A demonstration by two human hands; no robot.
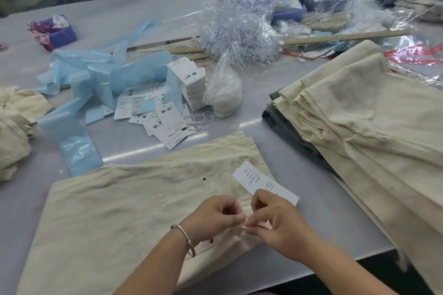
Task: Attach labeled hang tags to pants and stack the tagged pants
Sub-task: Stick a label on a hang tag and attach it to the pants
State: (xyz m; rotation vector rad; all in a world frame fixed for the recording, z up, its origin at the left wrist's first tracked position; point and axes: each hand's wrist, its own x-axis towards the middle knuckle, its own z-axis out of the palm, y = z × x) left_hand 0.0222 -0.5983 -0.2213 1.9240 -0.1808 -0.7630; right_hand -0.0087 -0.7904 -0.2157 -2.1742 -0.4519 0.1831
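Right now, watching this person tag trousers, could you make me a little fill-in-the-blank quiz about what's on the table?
1. The pants under both hands are ____ in colour.
2. The bracelet sits on the person's ____ wrist.
3. The crumpled plastic strips left of the stack of hang tags are light ____.
4. The pile of folded pants lies to the person's ____.

Missing words: cream; left; blue; right
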